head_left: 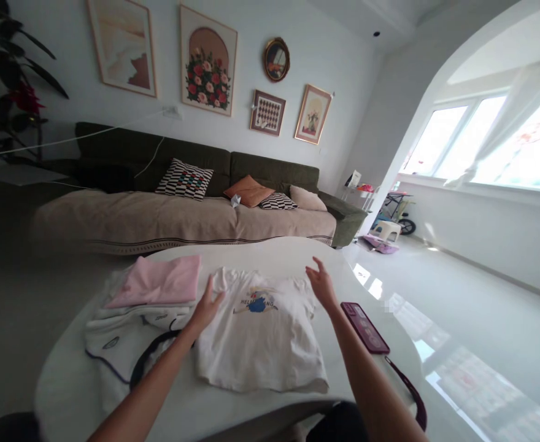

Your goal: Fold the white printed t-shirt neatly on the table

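Note:
A white T-shirt (261,344) with a blue printed picture and lettering lies spread on the white table, its hem toward me. At its left sleeve edge is my left hand (207,309), thumb and fingers apart, touching or very close to the fabric. My right hand (323,285) hovers by the shirt's other sleeve, fingers stretched out and holding nothing. Left of the shirt, a folded pink garment (164,281) rests on top of white clothes (118,344) with dark trim. A black strap-like band (148,355) lies across them, partly hidden by my left forearm.
The white table (77,374) has a rounded edge. A dark red phone (366,328) with a wrist strap (408,387) lies on it, right of my right forearm. Beyond stands a green sofa (270,166) with a beige cover and cushions. Glossy floor (495,307) extends to the right.

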Available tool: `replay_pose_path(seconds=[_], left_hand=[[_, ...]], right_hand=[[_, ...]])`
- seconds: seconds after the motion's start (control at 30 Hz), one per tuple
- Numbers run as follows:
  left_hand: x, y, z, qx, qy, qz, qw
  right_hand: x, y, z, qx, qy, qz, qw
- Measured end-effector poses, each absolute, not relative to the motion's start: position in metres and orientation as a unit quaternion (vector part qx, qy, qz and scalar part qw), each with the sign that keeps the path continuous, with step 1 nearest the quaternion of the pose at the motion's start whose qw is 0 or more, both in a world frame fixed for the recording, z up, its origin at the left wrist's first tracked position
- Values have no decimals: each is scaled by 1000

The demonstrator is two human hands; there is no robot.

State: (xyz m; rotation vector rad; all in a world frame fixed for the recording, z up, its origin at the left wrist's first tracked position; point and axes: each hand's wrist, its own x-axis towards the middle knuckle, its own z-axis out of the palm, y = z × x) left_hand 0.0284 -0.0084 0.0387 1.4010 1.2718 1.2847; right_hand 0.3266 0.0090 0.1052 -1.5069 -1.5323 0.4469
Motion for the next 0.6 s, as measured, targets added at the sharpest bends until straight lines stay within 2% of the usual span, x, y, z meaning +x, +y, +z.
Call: replay_pose_path(seconds=[0.13, 0.23, 0.3, 0.4, 0.53, 0.6], left_hand=[[34, -43, -16, 685, 525, 329, 383], [33, -63, -34, 791, 540, 141, 251], [33, -73, -38, 821, 543, 63, 166], [36, -92, -32, 821, 550, 47, 146], [49, -108, -5, 811, 560, 14, 170], [58, -100, 8, 812, 560, 36, 159]], right_hand=[[312, -42, 38, -597, -693, 232, 329], [304, -90, -4, -608, -744, 254, 107], [304, -116, -22, -611, -757, 232, 19], [316, -134, -28, -606, -763, 221, 35], [349, -116, -13, -574, -738, 335, 121], [366, -94, -8, -587, -709, 347, 178]])
